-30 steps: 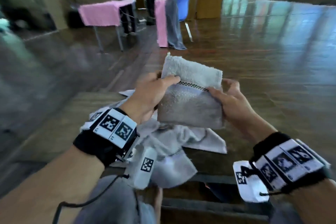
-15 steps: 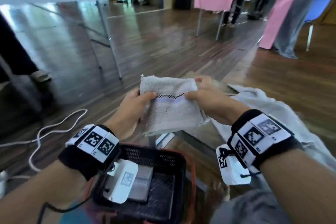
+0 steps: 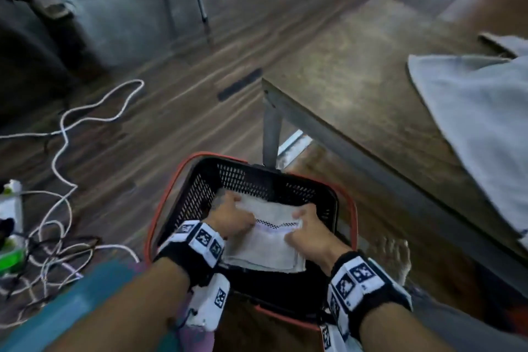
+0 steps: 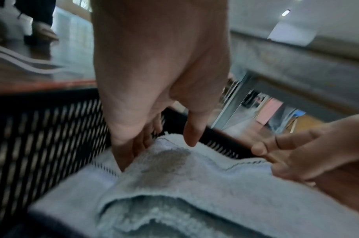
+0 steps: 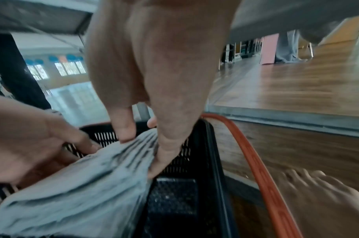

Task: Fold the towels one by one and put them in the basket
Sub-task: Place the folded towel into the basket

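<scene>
A folded pale towel (image 3: 265, 246) with a checked stripe hangs inside the black mesh basket (image 3: 243, 180), which has a red rim and stands on the floor. My left hand (image 3: 234, 217) holds the towel's left edge, fingers (image 4: 129, 153) down along it and thumb over it. My right hand (image 3: 308, 230) pinches the right edge between thumb (image 5: 123, 128) and fingers. The towel (image 5: 82, 177) sags between the hands above the basket floor (image 5: 174, 193). More grey towels (image 3: 471, 128) lie on the table at the right.
The table edge (image 3: 357, 137) and its metal leg (image 3: 270, 134) stand just behind the basket. White cables (image 3: 63, 137) snake over the wooden floor at the left. My bare foot (image 3: 397, 254) is right of the basket. Another person's shoe (image 3: 51, 7) is far left.
Both hands carried the folded towel from above the table leftward and down into the basket. My view swung from the table to the floor.
</scene>
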`<state>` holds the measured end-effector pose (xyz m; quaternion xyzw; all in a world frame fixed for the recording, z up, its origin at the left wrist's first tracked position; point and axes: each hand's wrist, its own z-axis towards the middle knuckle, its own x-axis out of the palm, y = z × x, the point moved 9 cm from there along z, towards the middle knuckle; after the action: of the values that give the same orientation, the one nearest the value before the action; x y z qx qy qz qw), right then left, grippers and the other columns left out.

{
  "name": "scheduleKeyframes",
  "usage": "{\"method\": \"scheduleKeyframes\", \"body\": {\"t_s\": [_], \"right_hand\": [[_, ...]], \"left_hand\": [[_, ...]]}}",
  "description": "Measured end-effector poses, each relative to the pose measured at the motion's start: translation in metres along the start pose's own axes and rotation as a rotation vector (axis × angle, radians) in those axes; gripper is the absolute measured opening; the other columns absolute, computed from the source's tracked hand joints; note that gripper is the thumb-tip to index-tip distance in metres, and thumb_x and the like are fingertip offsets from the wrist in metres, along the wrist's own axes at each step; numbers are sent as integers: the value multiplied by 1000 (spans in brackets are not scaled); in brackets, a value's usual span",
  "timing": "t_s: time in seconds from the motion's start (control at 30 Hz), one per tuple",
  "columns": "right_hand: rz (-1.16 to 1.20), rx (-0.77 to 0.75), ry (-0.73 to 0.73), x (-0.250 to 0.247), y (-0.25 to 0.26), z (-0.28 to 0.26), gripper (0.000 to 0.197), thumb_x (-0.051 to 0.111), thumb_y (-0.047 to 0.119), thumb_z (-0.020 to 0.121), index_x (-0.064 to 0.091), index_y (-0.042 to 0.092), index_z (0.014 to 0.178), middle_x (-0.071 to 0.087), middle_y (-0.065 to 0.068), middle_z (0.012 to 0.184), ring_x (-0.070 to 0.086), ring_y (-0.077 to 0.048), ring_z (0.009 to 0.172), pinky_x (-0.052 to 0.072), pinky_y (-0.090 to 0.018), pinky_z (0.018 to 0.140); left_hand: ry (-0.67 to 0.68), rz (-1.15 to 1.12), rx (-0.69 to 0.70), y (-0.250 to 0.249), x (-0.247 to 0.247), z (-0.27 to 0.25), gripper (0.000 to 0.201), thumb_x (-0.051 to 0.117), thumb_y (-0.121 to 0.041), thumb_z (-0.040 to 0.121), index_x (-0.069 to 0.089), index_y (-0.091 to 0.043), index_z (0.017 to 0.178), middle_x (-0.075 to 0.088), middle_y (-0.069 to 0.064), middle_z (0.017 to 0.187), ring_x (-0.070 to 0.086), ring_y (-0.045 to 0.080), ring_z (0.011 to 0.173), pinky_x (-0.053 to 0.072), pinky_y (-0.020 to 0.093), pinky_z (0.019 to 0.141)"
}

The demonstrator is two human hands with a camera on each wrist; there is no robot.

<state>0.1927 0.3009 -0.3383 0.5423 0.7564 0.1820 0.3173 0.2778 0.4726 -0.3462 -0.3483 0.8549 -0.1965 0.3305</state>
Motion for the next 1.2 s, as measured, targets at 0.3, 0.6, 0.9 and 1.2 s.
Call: {"method": "scheduleKeyframes", "body": {"t_s": [0.3, 0.6, 0.9, 1.2], "right_hand": [[32, 205, 47, 18, -55, 48, 65, 47, 19, 101, 18, 17, 159, 31, -11, 156, 48, -31, 128, 43, -31, 91], [-35, 290, 44, 19, -57, 72, 71, 44, 21, 100, 7, 11, 161, 12, -14, 167, 27, -35, 149, 33, -34, 114], [-87, 420, 126, 49, -74, 74, 54, 43, 29, 101, 43, 1, 148, 54, -17, 142, 56, -31, 124, 45, -32, 94], [-35, 484, 138, 67, -89, 62, 72, 46, 32, 101, 16, 0, 158, 21, -19, 165, 34, -34, 147, 38, -36, 113]], "left_hand": [[131, 76, -76, 3, 79, 65, 30, 57, 3, 91, 68, -4, 118, 66, 14, 124, 64, 30, 111, 51, 27, 84], [123, 176, -107, 17, 84, 80, 45, 50, 6, 93, 56, -1, 137, 59, 22, 136, 58, 39, 122, 49, 42, 104], [87, 251, -96, 18, 75, 76, 20, 60, -5, 92, 67, 6, 107, 69, 26, 109, 67, 41, 105, 56, 44, 89], [219, 230, -77, 27, 92, 72, 35, 58, -2, 91, 60, 2, 126, 64, 30, 116, 63, 44, 104, 53, 45, 84]]}}
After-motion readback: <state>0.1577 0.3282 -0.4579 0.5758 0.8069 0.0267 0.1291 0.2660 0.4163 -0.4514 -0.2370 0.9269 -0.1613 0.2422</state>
